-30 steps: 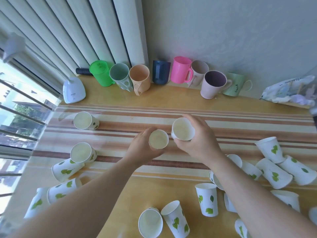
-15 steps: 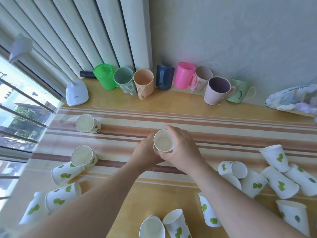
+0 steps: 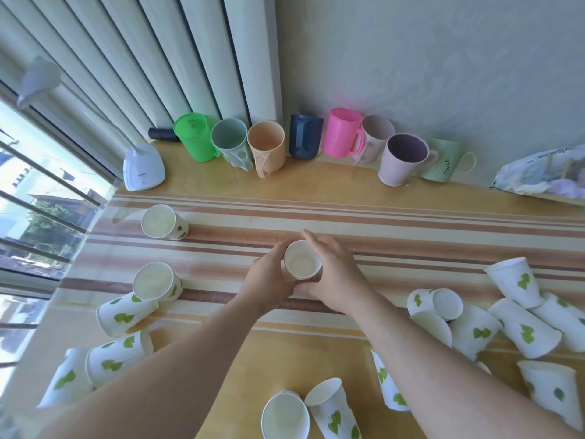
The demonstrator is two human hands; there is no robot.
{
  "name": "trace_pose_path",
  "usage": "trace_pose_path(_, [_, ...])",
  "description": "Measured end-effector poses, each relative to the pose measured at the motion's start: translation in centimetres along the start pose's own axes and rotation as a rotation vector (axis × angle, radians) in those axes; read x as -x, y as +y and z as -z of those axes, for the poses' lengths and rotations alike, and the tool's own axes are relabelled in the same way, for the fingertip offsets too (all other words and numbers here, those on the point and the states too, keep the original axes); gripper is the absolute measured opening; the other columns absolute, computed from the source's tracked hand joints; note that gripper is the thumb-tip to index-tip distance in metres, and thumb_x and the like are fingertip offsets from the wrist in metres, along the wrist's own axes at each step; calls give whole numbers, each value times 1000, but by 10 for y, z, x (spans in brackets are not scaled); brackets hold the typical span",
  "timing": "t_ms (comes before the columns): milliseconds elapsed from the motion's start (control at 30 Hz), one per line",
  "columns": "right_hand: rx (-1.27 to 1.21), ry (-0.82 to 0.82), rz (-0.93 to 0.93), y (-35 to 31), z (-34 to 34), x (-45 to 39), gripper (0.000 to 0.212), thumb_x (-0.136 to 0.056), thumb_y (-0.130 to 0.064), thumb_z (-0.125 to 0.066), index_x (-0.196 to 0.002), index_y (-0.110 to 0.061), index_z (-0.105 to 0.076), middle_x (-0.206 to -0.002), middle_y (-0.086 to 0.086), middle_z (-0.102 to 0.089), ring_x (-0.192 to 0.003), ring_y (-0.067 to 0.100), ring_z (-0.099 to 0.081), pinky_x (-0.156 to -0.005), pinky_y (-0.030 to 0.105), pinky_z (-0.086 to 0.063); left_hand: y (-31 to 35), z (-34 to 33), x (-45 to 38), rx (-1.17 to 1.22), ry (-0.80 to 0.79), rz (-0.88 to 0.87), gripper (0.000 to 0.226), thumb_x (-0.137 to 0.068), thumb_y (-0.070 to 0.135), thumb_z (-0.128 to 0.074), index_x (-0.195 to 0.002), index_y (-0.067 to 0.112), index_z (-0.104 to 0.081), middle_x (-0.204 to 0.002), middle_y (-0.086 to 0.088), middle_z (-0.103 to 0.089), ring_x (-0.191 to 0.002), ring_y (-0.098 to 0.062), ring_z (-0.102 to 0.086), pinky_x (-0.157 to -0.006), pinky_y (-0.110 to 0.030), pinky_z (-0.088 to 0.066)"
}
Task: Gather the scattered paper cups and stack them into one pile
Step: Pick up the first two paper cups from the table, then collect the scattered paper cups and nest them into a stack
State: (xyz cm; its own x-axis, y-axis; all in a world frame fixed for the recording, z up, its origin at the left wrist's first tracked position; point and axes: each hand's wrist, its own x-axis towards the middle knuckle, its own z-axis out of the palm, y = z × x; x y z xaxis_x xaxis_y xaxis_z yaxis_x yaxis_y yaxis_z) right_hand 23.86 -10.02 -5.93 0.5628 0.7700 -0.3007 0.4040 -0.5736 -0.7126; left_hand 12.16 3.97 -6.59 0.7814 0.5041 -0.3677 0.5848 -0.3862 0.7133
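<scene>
A small stack of white paper cups (image 3: 302,260) with green leaf prints stands upright on the striped mat at the table's middle. My left hand (image 3: 268,277) wraps its left side. My right hand (image 3: 335,274) rests against its right side with fingers stretched out and the thumb under the rim. Loose cups lie around: one at far left (image 3: 163,221), a group at left (image 3: 152,285), a cluster at right (image 3: 519,315), and two near the front edge (image 3: 285,416).
A row of coloured plastic mugs (image 3: 342,137) lines the back wall. A white lamp base (image 3: 144,167) stands at the back left by the window. A crumpled plastic bag (image 3: 541,175) lies at the back right.
The two cups held apart one second ago are now nested into one stack. My right hand's fingers have loosened and straightened beside it. The view has tilted slightly.
</scene>
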Motion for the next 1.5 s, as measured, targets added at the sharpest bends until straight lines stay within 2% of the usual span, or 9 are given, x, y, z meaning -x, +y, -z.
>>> trace_pose_path(100, [-11, 77, -42, 0, 2, 27, 116, -83, -42, -89, -168, -44, -10, -150, -17, -34, -136, 3, -31, -108, 26, -34, 1, 1, 3, 26, 33, -25, 80, -77, 41, -95, -144, 48, -52, -120, 30, -66, -111, -8, -67, -75, -15, -51])
trace_pose_path(233, [2, 44, -57, -5, -1, 95, 66, -96, -22, -69, -156, -36, -46, -132, -17, -45, -113, 0, -43, -106, 30, -45, 3, 2, 7, 44, 48, -34, 91, -76, 40, -96, -152, 42, -45, -132, 23, -63, -123, -12, -63, -89, -24, -51])
trace_pose_path(367, [150, -342, -180, -1, -21, 152, 83, -92, -21, -58, -163, -43, -23, -145, -14, -34, -137, 9, -35, -112, 31, -41, 7, 4, 9, 20, 40, -39, 104, -77, 43, -96, -162, 37, -37, -147, 15, -61, -131, -20, -61, -98, -30, -47])
trace_pose_path(533, [261, -570, -271, -3, -38, 173, 93, -83, -28, -63, -159, -46, -13, -133, -4, -34, -122, 20, -43, -97, 39, -52, 12, -1, 5, -30, 47, -37, 95, -80, 42, -93, -158, 42, -39, -140, 13, -64, -126, -23, -62, -94, -31, -48])
trace_pose_path(800, [-169, -161, -326, -11, -3, 149, 106, -80, -22, -68, -165, -51, -13, -145, -22, -32, -124, 6, -50, -93, 23, -54, 17, -2, 10, -48, 62, -47, 91, -78, 46, -93, -156, 37, -46, -141, 10, -66, -127, -25, -63, -102, -42, -56])
trace_pose_path(933, [-287, 255, -158, -24, 37, 112, 100, -87, -11, -75, -166, -42, -22, -147, -24, -34, -133, -9, -34, -103, 3, -30, 19, -1, 19, 11, 28, -37, 93, -74, 49, -94, -154, 37, -49, -135, 16, -67, -121, -14, -67, -82, -30, -60])
trace_pose_path(1033, [-202, 382, -23, -34, 46, 80, 92, -82, -11, -84, -161, -27, -40, -140, -17, -42, -123, -10, -36, -95, -8, -23, 21, -2, 26, 10, 2, -47, 92, -68, 54, -91, -151, 44, -51, -131, 22, -69, -123, -12, -67, -96, -39, -62])
trace_pose_path(1233, [-70, 357, 76, -44, 33, 51, 87, -76, -23, -94, -153, -24, -52, -141, -13, -50, -127, 4, -46, -99, 11, -32, 21, 1, 29, 96, -51, -26, 79, -76, 36, -94, -144, 47, -55, -117, 25, -72, -112, -4, -69, -77, -16, -55])
trace_pose_path(1500, [26, 234, 62, -28, 11, 36, 90, -77, -33, -95, -154, -27, -49, -150, -11, -49, -137, 14, -45, -106, 24, -38, 25, 2, 25, 116, -49, 4, 68, -73, 40, -86, -134, 52, -56, -120, 28, -69, -118, -9, -67, -98, -41, -61])
